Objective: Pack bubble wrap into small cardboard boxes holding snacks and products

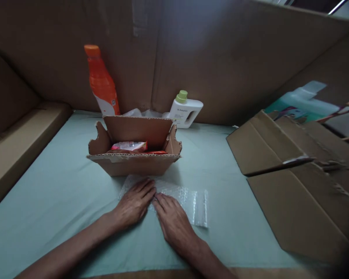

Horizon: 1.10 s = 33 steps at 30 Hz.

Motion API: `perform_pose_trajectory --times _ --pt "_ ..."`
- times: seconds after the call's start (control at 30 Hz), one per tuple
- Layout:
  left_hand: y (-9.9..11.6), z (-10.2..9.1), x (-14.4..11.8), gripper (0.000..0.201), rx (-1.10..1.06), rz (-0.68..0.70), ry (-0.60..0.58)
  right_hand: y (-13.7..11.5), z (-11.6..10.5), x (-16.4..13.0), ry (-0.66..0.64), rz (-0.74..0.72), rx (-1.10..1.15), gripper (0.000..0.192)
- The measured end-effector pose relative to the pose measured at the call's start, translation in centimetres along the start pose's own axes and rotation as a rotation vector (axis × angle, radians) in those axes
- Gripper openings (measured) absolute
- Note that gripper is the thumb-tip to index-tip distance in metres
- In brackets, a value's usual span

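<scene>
Two bare forearms enter from the near edge, cut off below the elbows. Both hands lie palm down, fingers straight and close together, flat on a sheet of bubble wrap (174, 197); neither grips anything. Left hand (133, 203) and right hand (173, 219) angle inward, fingertips almost meeting. They hide the wrap's middle. It lies on a pale green table cover (61, 186), just near of an open cardboard box (133, 161). Inside the box, red and white packets (129, 146) show only partly. Farther back stand an orange bottle (101, 83) and a white jug (184, 110). Flattened cardboard (293, 186) on the right is blurred.
</scene>
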State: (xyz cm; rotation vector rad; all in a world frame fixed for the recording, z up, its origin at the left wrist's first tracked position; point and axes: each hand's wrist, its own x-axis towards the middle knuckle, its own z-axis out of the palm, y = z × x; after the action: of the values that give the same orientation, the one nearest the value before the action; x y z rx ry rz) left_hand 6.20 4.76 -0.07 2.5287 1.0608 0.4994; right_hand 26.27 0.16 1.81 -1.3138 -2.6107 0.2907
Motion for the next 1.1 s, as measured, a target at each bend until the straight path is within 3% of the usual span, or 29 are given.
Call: perform_pose_trajectory --times 0.13,0.23,0.3,0.37,0.43,0.6,0.73,0.83,0.9,0.97,1.03,1.1 --pt "-2.1 1.2 -2.6 0.051 0.142 0.038 0.041 5.4 0.4 -6.6 0.136 0.058 -0.19 0.041" --pt "-2.3 0.3 -4.7 0.043 0.17 0.046 0.123 8.4 -1.1 -11.8 0.24 0.307 -0.29 0.037" --pt "-2.4 -0.5 -5.5 0.034 0.19 -0.067 0.233 9.5 -1.9 -13.4 0.27 0.471 -0.297 0.038" --pt "-2.4 -1.1 -5.7 0.034 0.249 -0.292 0.34 10.1 -2.1 -13.3 0.302 0.574 -0.281 0.043" --pt "-2.3 -1.2 -5.1 0.04 0.296 -0.496 0.368 10.5 -1.7 -11.8 0.328 0.616 -0.239 0.048" --pt "-0.5 -1.0 -3.5 0.022 0.071 -0.647 0.335 9.2 -1.0 -7.2 0.447 0.563 0.065 0.032" --pt "-0.3 -2.6 -6.6 0.021 -0.053 -0.792 0.392 6.4 -1.1 -5.0 0.474 0.571 0.282 0.021" --pt "-1.7 -4.1 -10.1 0.039 0.07 -0.894 0.339 5.8 -1.1 -4.5 0.364 0.519 0.207 0.033" --pt "-2.3 -4.7 -11.5 0.052 0.246 -0.845 0.321 6.2 -1.3 -4.8 0.34 0.5 0.041 0.043" --pt "-1.8 -4.9 -11.6 0.059 0.39 -0.711 0.437 6.2 -1.9 -5.0 0.391 0.505 -0.138 0.047" --pt "-0.3 -4.5 -10.4 0.064 0.426 -0.534 0.554 5.1 -2.4 -4.5 0.443 0.452 -0.232 0.046" --pt "1.6 -3.6 -8.4 0.071 0.38 -0.321 0.51 2.6 -2.1 -3.0 0.426 0.308 -0.216 0.043"
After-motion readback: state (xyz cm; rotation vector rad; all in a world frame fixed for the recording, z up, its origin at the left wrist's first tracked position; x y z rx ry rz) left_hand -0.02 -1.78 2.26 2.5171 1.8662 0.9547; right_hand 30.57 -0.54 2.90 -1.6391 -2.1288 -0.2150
